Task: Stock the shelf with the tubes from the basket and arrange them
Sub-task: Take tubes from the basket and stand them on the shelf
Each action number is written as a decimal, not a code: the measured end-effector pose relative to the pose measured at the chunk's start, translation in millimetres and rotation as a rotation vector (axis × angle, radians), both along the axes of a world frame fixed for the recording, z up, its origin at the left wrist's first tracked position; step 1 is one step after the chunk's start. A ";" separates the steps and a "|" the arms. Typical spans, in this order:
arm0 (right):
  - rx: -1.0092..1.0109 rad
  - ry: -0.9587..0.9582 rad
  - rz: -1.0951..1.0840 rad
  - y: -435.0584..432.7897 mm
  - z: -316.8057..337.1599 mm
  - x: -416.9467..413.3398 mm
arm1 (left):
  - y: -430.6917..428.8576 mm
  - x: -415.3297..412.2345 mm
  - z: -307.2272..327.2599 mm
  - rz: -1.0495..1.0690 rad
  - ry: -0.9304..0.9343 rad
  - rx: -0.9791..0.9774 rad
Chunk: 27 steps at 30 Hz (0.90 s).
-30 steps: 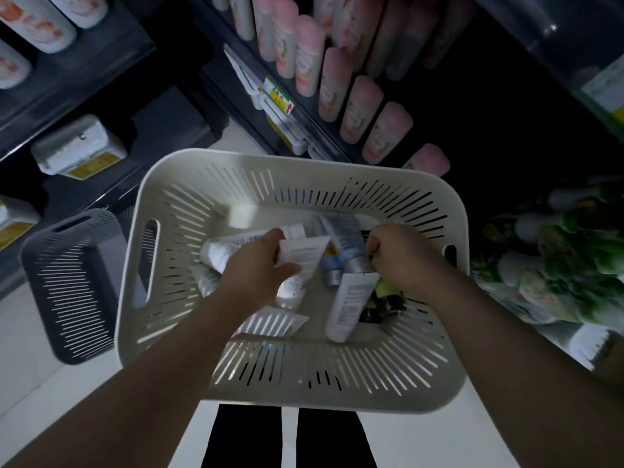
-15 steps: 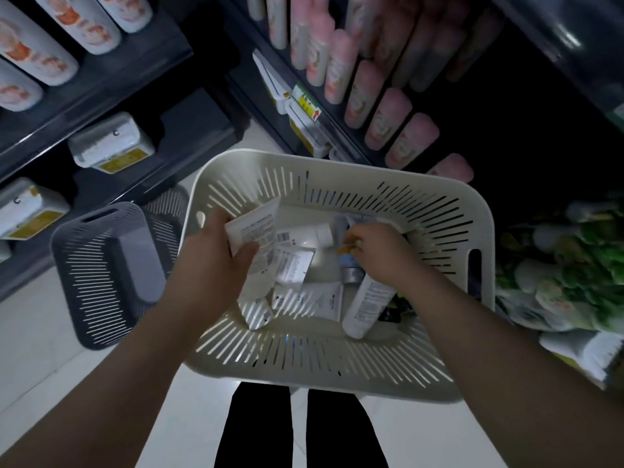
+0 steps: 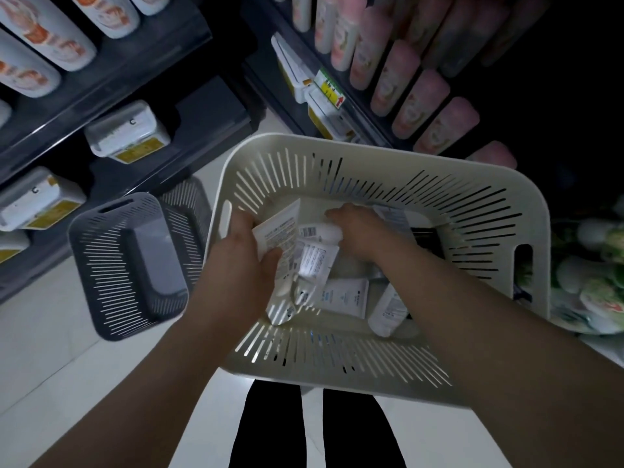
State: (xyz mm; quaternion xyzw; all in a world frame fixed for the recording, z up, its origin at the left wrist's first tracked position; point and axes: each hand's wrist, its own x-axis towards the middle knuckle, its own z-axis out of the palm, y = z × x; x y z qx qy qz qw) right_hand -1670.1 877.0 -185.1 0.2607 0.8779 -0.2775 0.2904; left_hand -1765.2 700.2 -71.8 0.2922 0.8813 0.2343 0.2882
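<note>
A person looks down into a cream plastic basket (image 3: 388, 369) with slotted walls and rounded corners, both bare forearms reaching into it. Around it, dark shelving (image 3: 111, 79) rises at upper left, carrying white bottles with orange print (image 3: 44, 42) and white boxy containers with yellow labels (image 3: 126, 135). A second shelf at upper centre holds a row of soft pink bottles (image 3: 415, 103) above a yellow price tag (image 3: 329, 89). An empty grey slotted basket (image 3: 131, 265) sits on the pale glossy floor just left of the cream one. Green and white packages (image 3: 594, 285) lie at the right edge, dim and blurred.

Inside the cream basket, several white squeeze tubes (image 3: 344, 295) lie loosely piled on the bottom, flat-crimped at one end, printed with small text.

The left hand (image 3: 243, 265) is closed around one white tube (image 3: 280, 231), thumb across its front, crimped end pointing up toward the basket's far wall; the tube is raised above the pile. The right hand (image 3: 361, 231) is curled down over another tube (image 3: 320, 233) lying in the pile, fingers touching it; whether it has actually gripped it cannot be told.
</note>
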 end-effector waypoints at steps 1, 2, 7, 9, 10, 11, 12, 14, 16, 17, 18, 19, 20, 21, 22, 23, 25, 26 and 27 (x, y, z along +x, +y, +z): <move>0.009 -0.031 0.019 -1.6 -3.3 0.1 | -0.1 -0.6 -1.2 0.001 -0.004 0.001; 0.002 -0.065 0.026 -4.1 -3.4 0.8 | -0.1 -1.1 -1.9 0.004 -0.006 0.000; 0.022 -0.044 -0.012 -11.5 2.7 9.9 | 1.6 -1.0 1.6 0.008 -0.009 0.003; 0.021 0.003 -0.090 -7.6 19.6 10.6 | 3.6 0.2 6.7 0.022 0.004 0.009; 0.011 0.018 -0.139 -3.8 32.1 10.8 | 4.8 0.9 10.7 0.029 0.012 0.012; 0.003 0.033 -0.180 0.9 44.5 12.0 | 5.8 1.6 15.8 0.032 0.022 0.013; 0.008 0.048 -0.202 5.2 59.1 14.2 | 6.4 2.4 21.9 0.032 0.029 0.017; 0.034 0.063 -0.200 12.3 90.3 20.5 | 7.7 4.9 37.2 0.044 0.028 0.037; 0.036 0.066 -0.183 17.6 122.2 30.2 | 9.6 8.0 58.6 0.063 0.035 0.063; 0.034 0.075 -0.173 20.2 137.6 35.4 | 11.0 9.7 71.3 0.073 0.046 0.078; 0.027 0.077 -0.174 22.3 153.9 40.9 | 12.5 11.0 84.7 0.085 0.046 0.092; 0.022 0.081 -0.189 24.1 171.3 47.0 | 14.2 12.6 99.3 0.100 0.036 0.115; 0.019 0.088 -0.213 25.3 188.4 54.0 | 16.1 13.7 113.9 0.108 0.024 0.140; 0.009 0.098 -0.245 25.4 205.5 61.2 | 17.9 14.4 128.0 0.107 0.009 0.173; 0.005 0.111 -0.276 25.5 221.9 68.7 | 19.9 15.4 142.4 0.102 -0.022 0.212; 0.011 0.135 -0.299 25.1 238.5 76.5 | 22.4 16.7 156.6 0.097 -0.073 0.263; 0.029 0.188 -0.362 22.7 270.9 92.0 | 28.1 19.5 184.2 0.087 -0.186 0.364; 0.030 0.221 -0.399 21.2 287.4 99.9 | 31.2 21.2 198.8 0.072 -0.226 0.405; 0.032 0.259 -0.436 19.2 303.8 107.1 | 34.3 22.6 212.3 0.042 -0.251 0.441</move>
